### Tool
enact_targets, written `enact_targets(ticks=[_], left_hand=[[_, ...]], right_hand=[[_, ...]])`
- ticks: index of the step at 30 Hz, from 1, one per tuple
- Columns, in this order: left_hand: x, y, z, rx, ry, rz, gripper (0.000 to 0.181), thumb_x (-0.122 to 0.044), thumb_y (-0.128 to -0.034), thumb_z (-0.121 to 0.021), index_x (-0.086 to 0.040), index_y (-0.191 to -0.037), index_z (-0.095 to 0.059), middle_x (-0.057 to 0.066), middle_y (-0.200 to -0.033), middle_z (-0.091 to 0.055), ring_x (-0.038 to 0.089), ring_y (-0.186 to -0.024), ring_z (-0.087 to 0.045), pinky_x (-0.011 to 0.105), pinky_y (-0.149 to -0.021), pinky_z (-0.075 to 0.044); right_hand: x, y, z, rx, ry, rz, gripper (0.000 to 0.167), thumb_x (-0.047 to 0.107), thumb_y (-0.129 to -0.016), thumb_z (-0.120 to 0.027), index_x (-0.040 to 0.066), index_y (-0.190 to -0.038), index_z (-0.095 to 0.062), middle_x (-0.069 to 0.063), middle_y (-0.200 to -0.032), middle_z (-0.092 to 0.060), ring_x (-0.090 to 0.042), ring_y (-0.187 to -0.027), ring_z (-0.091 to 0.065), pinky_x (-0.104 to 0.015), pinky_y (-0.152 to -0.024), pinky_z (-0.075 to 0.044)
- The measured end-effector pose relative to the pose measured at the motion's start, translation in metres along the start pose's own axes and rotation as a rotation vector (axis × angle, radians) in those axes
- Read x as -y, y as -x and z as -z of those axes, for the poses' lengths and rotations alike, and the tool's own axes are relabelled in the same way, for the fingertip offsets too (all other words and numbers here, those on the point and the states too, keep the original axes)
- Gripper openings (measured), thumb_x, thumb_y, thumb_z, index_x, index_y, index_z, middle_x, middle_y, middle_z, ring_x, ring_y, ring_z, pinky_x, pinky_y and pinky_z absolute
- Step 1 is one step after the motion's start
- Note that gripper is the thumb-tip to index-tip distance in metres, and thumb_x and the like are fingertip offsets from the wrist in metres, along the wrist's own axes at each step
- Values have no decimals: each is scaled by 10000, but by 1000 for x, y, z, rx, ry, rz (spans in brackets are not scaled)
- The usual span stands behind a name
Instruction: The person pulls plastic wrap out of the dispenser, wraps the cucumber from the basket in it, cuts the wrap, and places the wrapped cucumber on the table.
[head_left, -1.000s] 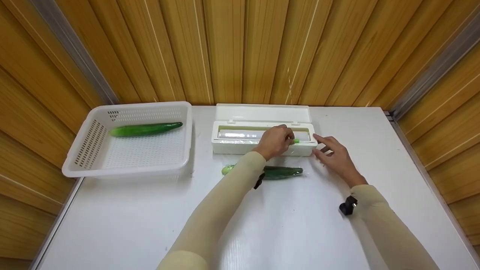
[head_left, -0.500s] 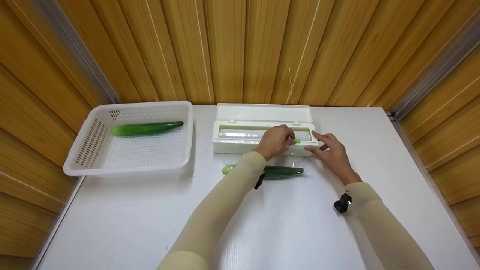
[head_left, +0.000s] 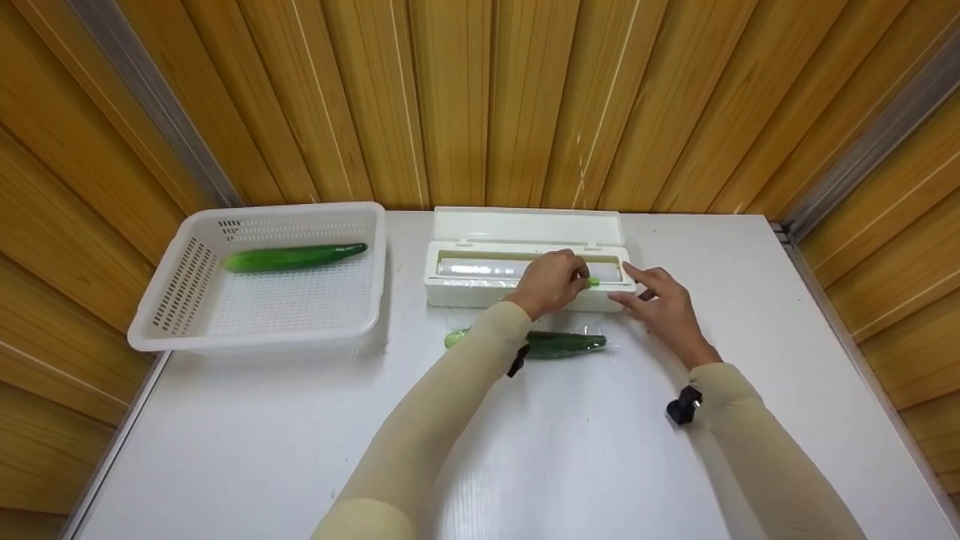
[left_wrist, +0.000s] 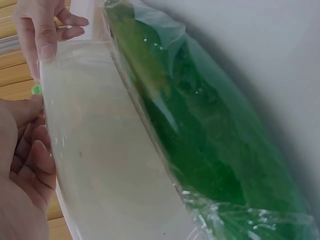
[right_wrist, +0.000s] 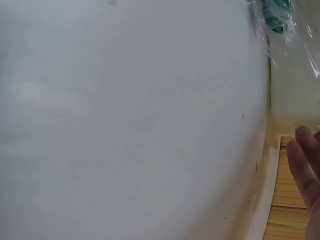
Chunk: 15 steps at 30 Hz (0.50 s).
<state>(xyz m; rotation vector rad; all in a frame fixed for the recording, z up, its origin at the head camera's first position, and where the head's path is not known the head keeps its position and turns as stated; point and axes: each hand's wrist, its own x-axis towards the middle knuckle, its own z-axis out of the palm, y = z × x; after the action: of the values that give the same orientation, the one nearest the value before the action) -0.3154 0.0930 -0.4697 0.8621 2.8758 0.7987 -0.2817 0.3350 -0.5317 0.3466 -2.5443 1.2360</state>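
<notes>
A white cling film box (head_left: pixel 459 295) stands on the table with its lid raised at the back and a roll of cling film (head_left: pixel 480 268) inside. My left hand (head_left: pixel 550 283) is over its front edge, thumb and fingers pinching the small green slider (head_left: pixel 594 282), which they partly cover. At the box's right front corner, my right hand (head_left: pixel 667 309) grips with the thumb on the front and fingers on the end. Just before the box lies a cucumber (head_left: pixel 566 345) covered in clear film; my left forearm hides its middle. Film stretches from box to cucumber in the left wrist view (left_wrist: pixel 215 130).
To the left stands a white perforated basket (head_left: pixel 255 345) with a second cucumber (head_left: pixel 296 258) in it. A wood-look panel wall (head_left: pixel 450 105) rises directly behind the box and basket. The white table (head_left: pixel 585 465) extends in front and to the right.
My right hand has shifted slightly left, its thumb moving from the box's corner onto the front face. The left hand stays at the slider; the box and cucumbers show no clear movement.
</notes>
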Motion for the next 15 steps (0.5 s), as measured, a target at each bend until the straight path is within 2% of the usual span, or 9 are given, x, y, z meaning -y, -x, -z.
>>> enact_targets(ticks=[7, 15], left_hand=[[2, -1, 2, 42, -4, 13, 185, -217, -1061, -693, -128, -1195, -785, -23, -1054, -687, 121, -918, -602, 245, -862, -515], [9, 3, 5, 14, -22, -38, 176, -198, -1053, -703, -102, -1169, -795, 4, -1048, -709, 123, -908, -616, 259, -841, -524]], right_hand=[[-1, 1, -1, 11, -8, -22, 593, 196, -906, -874, 151, -1459, -664, -68, -1106, -653, -231, -807, -639, -190, -520, -486], [-2, 3, 0, 14, -36, -37, 604, 219, -909, -872, 178, -1472, -657, -46, -1105, -651, -220, -777, -641, -203, -509, -496]])
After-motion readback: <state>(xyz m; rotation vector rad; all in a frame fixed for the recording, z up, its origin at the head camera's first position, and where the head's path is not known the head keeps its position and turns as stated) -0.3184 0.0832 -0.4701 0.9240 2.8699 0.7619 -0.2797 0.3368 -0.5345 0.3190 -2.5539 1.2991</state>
